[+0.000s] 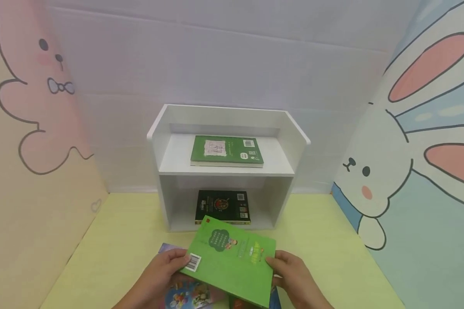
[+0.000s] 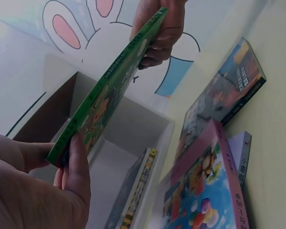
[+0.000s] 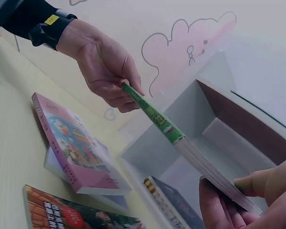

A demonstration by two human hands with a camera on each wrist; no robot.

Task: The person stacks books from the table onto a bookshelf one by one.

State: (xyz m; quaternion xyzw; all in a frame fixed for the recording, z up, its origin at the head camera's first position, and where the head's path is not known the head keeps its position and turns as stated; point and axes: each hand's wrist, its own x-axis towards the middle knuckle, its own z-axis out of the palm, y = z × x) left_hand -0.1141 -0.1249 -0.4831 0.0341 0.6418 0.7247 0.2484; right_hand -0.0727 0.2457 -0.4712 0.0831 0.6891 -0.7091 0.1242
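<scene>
A bright green book point(image 1: 232, 259) is held in the air, tilted, in front of the white shelf. My left hand point(image 1: 166, 268) pinches its left corner, with the thumb by the barcode. On the opposite edge, my right hand point(image 1: 294, 274) grips it between thumb and fingers. In the left wrist view the green book point(image 2: 107, 88) shows its spine and a colourful cover underneath. From the right wrist, its white page edges point(image 3: 214, 171) face my right hand point(image 3: 257, 200). Below it lie a pink book point(image 3: 76, 148), a purple book point(image 2: 239, 150) and a dark-covered book point(image 2: 224, 90), partly hidden from above.
A white two-level shelf point(image 1: 226, 173) stands at the back of the pale yellow table point(image 1: 325, 240). A dark green book point(image 1: 232, 150) lies on its upper level, and a black book point(image 1: 222, 206) lies in the lower one. Cartoon-printed walls point(image 1: 429, 240) flank both sides.
</scene>
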